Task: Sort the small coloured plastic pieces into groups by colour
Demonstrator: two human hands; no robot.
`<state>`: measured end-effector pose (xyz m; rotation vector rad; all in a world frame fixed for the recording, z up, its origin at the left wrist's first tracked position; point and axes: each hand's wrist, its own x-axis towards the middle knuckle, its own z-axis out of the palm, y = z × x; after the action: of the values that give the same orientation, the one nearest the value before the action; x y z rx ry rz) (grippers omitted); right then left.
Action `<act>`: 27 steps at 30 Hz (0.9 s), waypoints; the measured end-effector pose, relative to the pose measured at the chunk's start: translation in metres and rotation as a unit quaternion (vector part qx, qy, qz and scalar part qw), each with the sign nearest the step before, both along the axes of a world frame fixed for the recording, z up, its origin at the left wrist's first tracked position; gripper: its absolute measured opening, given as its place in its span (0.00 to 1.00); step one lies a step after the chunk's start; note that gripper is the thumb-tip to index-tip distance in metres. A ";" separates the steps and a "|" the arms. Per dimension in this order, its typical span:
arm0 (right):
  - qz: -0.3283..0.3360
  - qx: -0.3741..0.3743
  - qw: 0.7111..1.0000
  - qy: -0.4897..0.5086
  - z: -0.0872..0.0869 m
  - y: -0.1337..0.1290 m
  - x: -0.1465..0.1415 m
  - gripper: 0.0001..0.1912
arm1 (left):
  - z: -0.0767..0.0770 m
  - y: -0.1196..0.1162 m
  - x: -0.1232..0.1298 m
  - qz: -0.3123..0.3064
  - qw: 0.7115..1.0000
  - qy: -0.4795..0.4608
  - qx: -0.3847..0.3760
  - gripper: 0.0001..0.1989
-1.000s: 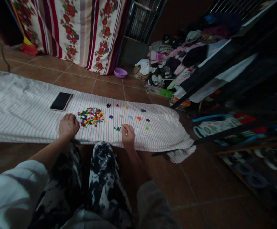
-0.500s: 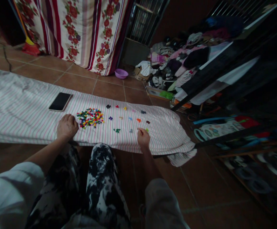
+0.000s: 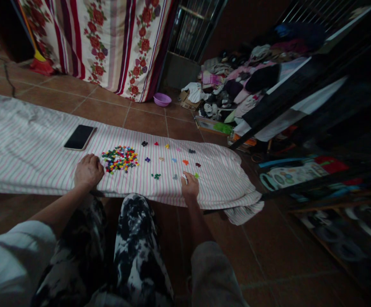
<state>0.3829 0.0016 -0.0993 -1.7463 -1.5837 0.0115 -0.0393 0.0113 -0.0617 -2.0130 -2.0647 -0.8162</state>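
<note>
My right hand (image 3: 190,186) is low over the striped cloth (image 3: 217,181), its fingers pinched on a small white piece (image 3: 185,178). Close beside it lie a few light green pieces (image 3: 197,175) and a few grey ones (image 3: 175,176). Further small groups sorted by colour spread beyond, among them green pieces (image 3: 156,176), orange pieces (image 3: 185,162) and black pieces (image 3: 144,143). My left hand (image 3: 88,171) rests on the cloth with its fingers curled under, left of a mixed pile of small coloured pieces (image 3: 120,158). Its fingertips are hidden.
A phone (image 3: 79,137) lies on the cloth behind my left hand. Past the far edge, a purple basin (image 3: 162,99) sits on the tiled floor near a floral curtain (image 3: 108,47). Heaped clothes (image 3: 239,81) and a dark rack post (image 3: 281,91) stand at the right.
My right hand has turned slightly and shifted a little left; a white piece now shows at its fingertips. The left hand stays resting in about the same place.
</note>
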 end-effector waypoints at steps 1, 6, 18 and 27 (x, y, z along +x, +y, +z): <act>-0.002 0.001 1.000 -0.008 -0.001 0.001 0.001 0.18 | 0.000 0.000 0.000 -0.003 1.000 -0.001 0.002 0.10; -0.013 0.010 0.999 -0.030 -0.004 0.003 0.001 0.17 | -0.002 0.001 -0.001 0.003 1.000 0.018 0.008 0.11; -0.002 0.022 1.000 -0.019 -0.002 0.001 0.002 0.16 | -0.004 0.003 -0.002 0.005 1.000 0.019 -0.010 0.13; 0.017 0.027 0.999 0.005 0.006 -0.002 0.000 0.17 | -0.004 0.002 0.001 0.020 1.000 0.004 -0.011 0.13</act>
<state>0.3829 -0.0002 -0.0936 -1.6753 -1.5920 -0.0061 -0.0379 0.0131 -0.0656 -1.9766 -2.1120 -0.7795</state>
